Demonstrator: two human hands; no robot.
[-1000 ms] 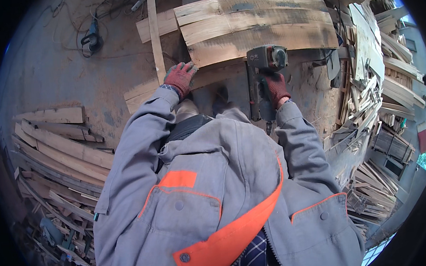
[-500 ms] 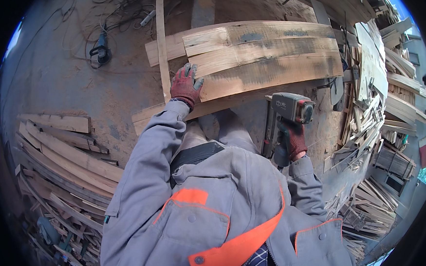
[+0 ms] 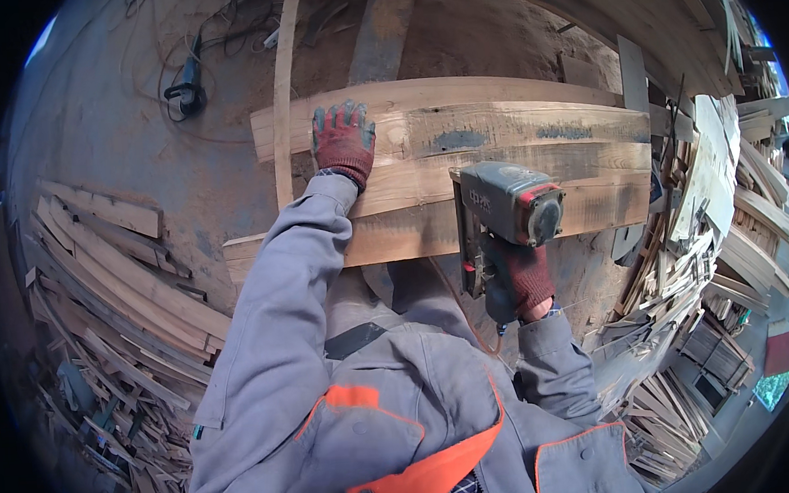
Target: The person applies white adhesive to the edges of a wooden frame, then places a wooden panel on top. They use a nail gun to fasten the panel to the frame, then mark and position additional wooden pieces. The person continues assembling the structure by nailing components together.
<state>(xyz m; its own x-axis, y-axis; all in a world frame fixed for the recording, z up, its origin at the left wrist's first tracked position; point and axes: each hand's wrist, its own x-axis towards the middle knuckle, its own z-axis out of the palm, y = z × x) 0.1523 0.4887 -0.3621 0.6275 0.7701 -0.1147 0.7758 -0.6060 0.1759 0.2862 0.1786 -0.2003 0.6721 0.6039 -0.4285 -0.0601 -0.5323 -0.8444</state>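
Our gloved left hand (image 3: 344, 143) lies open and flat on the planks (image 3: 462, 165) to pin them, while our right hand (image 3: 516, 280) grips the nailer (image 3: 505, 208), poised at their near edge.

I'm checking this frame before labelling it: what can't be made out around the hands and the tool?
- Nail gun nose, head view: hidden behind its own body.
- Right hand fingers: wrapped around the grip, trigger unseen.
- Boards under the left hand: the glove covers them.
- Scrap piles at the rim: bent and blurred by the fisheye.
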